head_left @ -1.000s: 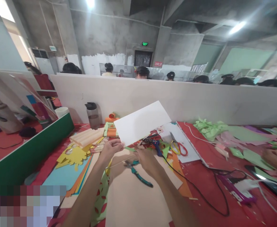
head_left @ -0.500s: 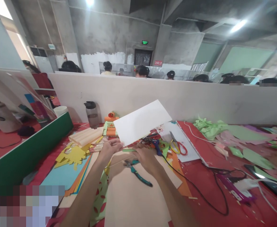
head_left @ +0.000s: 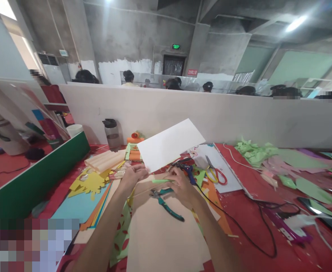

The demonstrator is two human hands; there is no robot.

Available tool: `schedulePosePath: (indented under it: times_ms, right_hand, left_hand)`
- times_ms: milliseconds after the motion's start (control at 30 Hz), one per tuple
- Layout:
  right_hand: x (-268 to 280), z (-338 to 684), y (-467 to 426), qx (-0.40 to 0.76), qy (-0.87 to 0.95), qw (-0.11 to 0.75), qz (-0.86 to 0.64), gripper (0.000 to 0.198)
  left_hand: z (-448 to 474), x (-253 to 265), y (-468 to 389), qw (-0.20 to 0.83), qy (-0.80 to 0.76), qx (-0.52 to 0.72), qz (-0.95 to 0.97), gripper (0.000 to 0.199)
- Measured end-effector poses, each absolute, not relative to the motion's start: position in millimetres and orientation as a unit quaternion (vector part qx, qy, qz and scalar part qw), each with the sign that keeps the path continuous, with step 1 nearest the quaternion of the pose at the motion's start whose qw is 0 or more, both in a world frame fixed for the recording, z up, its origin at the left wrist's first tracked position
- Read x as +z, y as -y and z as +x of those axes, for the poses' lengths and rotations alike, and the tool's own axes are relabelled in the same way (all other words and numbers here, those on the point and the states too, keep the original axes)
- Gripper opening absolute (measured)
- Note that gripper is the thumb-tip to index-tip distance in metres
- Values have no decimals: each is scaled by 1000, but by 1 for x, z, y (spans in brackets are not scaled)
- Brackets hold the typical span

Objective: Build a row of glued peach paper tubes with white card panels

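Note:
My left hand [head_left: 133, 176] is closed on the lower left corner of a blank white sheet of paper [head_left: 170, 145], which it holds up at a tilt. My right hand [head_left: 181, 187] sits below the sheet's lower edge, its fingers bent and slightly apart. Its fingertips are close to a narrow green strip [head_left: 162, 181]; no firm grip on it shows. Between my forearms, teal-handled pliers [head_left: 170, 209] rest on beige sheets [head_left: 160, 241]. Just beyond my right hand lies a blue glue gun [head_left: 189, 173], partly hidden.
Scissors [head_left: 216, 175] lie on a white board at right. Yellow cut-outs [head_left: 92, 183], blue sheets [head_left: 79, 204] and corrugated beige paper [head_left: 106, 161] are at left. A bottle [head_left: 111, 134] stands by the white partition [head_left: 211, 117]. A black cable [head_left: 239, 226] crosses the red table; a phone [head_left: 321, 213] lies far right.
My right hand has shifted a little to the right, and more of the green strip shows. My left hand still holds the white sheet. The whole view has shifted slightly.

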State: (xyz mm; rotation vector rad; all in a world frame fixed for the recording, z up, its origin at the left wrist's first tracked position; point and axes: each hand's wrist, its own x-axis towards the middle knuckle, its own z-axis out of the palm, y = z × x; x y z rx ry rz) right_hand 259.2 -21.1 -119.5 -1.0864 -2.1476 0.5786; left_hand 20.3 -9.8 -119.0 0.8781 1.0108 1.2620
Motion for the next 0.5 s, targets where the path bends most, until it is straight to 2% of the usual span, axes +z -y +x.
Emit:
schedulePosePath:
  times_ms: [67,233,500]
  right_hand:
    - [-116,263,24,272,807,331,-408,14]
    - [-108,271,32,476,703,321,-420,32]
    - [-115,272,36,458,670,405,-422,20]
  left_hand:
    - [21,-119,10,601,-442,542,386,41]
    - [23,-118,12,601,-447,520,411,41]
    - [27,-130,9,597,-445,494,449,34]
